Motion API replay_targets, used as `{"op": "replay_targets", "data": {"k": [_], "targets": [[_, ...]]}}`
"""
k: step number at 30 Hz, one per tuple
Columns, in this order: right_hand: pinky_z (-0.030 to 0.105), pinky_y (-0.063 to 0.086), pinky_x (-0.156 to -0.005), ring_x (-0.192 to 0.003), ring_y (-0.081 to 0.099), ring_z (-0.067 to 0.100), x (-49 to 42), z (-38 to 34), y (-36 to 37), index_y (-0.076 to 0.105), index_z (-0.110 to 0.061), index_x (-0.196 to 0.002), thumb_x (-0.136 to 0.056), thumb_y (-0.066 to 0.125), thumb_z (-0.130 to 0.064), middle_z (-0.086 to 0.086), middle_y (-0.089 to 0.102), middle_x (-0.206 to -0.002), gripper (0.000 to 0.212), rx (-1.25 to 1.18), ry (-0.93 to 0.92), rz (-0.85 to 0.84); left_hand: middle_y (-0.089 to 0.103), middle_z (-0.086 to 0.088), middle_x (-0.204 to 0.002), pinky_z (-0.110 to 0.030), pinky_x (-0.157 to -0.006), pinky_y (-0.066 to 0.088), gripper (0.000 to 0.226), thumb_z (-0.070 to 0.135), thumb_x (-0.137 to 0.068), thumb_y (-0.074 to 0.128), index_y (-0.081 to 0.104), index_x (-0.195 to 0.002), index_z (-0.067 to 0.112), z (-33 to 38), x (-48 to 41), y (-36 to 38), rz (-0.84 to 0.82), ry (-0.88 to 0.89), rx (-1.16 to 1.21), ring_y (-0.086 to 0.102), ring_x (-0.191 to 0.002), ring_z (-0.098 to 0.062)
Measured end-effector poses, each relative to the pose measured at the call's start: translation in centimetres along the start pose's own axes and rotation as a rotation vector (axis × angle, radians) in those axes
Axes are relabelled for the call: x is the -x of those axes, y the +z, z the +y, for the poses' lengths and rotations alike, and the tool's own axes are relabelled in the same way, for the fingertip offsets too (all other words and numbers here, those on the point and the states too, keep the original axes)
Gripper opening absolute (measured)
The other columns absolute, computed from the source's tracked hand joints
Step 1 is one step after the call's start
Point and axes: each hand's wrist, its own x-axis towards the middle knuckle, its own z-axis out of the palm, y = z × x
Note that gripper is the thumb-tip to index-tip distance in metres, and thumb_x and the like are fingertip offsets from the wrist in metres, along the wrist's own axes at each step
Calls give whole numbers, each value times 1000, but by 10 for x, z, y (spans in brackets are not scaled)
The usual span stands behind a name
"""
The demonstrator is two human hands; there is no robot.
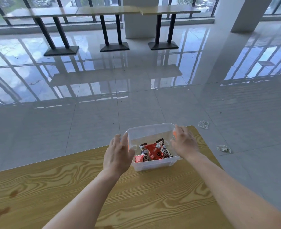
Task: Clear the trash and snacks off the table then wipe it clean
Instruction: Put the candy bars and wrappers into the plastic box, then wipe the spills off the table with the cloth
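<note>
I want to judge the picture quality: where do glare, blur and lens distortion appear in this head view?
Head view: strong window glare on the glossy floor; wide-angle bending curves the far tables and window frames; slight blur on the left hand and right hand beside the clear box; the wooden table looks sharp and evenly lit.

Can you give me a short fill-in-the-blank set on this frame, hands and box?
1. The clear plastic box holds packaged ____.
2. The left hand and right hand are at opposite ____ of the box.
3. Two crumpled wrappers lie on the ____, right of the wooden table.
4. Dark ____ mark the table's near left.

Missing words: snacks; sides; floor; stains
</note>
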Motion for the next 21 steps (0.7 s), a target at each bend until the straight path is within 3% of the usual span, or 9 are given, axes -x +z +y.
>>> {"op": "replay_targets", "data": {"k": [6, 14, 21], "targets": [[40, 37, -109, -134, 41, 31, 19, -33, -13, 39, -11, -145, -91, 62, -21, 13, 44, -146, 60, 7, -116, 32, 34, -15, -149, -44, -101, 43, 66, 36, -89, 56, 28, -146, 17, -11, 15, -27, 17, -42, -126, 32, -139, -31], [40, 41, -100, -125, 46, 30, 68, -110, -8, 47, -17, -141, -88, 59, -22, 7, 53, -137, 55, -8, -319, -4, 25, -16, -155, -48, -113, 29, 69, 36, -89, 55, 25, -149, 18, -41, 69, -80, 122, -61, -230, 17, -146, -32], [37, 35, -106, -126, 47, 29, 122, -200, 23, 48, -14, -141, -90, 61, -24, 7, 55, -136, 54, -3, -518, -30, 22, -14, -158, -49, -115, 26, 70, 38, -88, 55, 27, -149, 20, -107, 149, -134, 194, -165, -240, 14, -148, -30]]}}
